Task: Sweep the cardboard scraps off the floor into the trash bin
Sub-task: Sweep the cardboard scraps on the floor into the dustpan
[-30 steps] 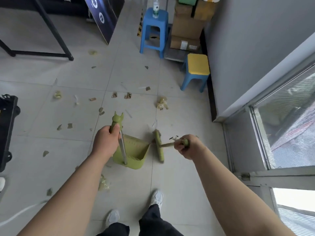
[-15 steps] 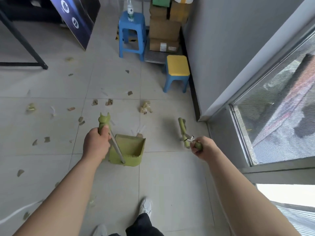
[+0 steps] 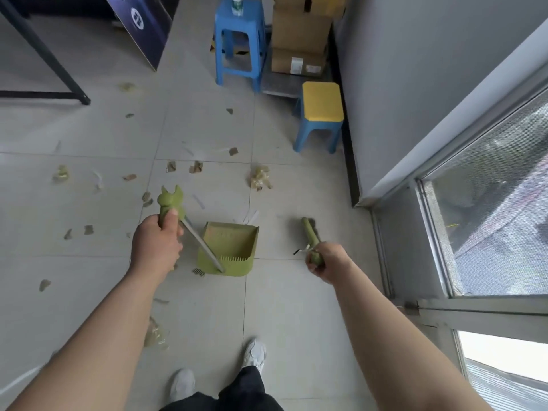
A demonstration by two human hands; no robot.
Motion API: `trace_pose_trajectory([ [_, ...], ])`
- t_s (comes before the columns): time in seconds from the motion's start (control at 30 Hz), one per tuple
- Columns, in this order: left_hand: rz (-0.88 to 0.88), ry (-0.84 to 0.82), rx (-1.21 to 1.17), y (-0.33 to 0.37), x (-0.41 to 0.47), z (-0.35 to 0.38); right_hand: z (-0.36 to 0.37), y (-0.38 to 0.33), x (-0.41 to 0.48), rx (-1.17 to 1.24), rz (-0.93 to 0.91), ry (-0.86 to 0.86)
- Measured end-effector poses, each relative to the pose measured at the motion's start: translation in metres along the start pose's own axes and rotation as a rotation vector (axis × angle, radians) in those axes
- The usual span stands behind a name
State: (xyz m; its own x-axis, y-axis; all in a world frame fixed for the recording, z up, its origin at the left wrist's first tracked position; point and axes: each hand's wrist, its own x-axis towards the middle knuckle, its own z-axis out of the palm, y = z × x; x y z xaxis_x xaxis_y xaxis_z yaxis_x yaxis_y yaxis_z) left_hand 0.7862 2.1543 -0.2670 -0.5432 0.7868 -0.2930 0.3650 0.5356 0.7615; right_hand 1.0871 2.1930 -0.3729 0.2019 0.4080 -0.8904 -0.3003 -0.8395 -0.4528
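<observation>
My left hand [image 3: 155,246] is closed around the green cat-eared handle of a long-handled dustpan [image 3: 229,247], whose green pan rests on the tiled floor, open side facing away from me. My right hand [image 3: 327,262] grips the green handle of a broom [image 3: 310,232]; its head lies to the right of the pan, apart from it. Several brown cardboard scraps [image 3: 195,167] lie scattered on the floor beyond and to the left of the pan, with a crumpled clear wrapper [image 3: 260,178] ahead. No trash bin is visible.
A blue stool [image 3: 240,40] and a yellow-topped blue stool [image 3: 321,114] stand ahead by stacked cardboard boxes [image 3: 299,34]. A grey wall and a glass door [image 3: 489,218] close the right side. A black table leg [image 3: 44,57] and a leaning board [image 3: 139,25] are at the left. My feet [image 3: 255,351] are below.
The broom swung from just right of the pan out to the right, away from it. My left hand kept hold of the dustpan handle; the view shifted slightly.
</observation>
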Motion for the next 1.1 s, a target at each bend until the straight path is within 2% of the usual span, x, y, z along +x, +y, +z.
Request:
trace_pose_trajectory([
  [0.27,-0.027,0.043,-0.034,-0.016,0.010,-0.044,0.060,0.026,-0.049,-0.126,0.031,-0.204],
  [0.47,-0.018,0.043,-0.037,-0.032,0.025,-0.076,0.073,0.039,-0.080,-0.039,0.085,-0.315],
  [0.63,-0.008,0.016,-0.033,-0.038,0.047,-0.104,0.091,0.049,-0.100,0.045,0.076,-0.277],
  [0.97,-0.007,0.008,0.018,-0.061,0.087,-0.157,0.156,0.061,-0.105,-0.011,0.052,-0.116],
  [1.1,-0.023,0.026,0.015,-0.076,0.096,-0.178,0.193,0.081,-0.105,0.042,0.093,-0.149],
])
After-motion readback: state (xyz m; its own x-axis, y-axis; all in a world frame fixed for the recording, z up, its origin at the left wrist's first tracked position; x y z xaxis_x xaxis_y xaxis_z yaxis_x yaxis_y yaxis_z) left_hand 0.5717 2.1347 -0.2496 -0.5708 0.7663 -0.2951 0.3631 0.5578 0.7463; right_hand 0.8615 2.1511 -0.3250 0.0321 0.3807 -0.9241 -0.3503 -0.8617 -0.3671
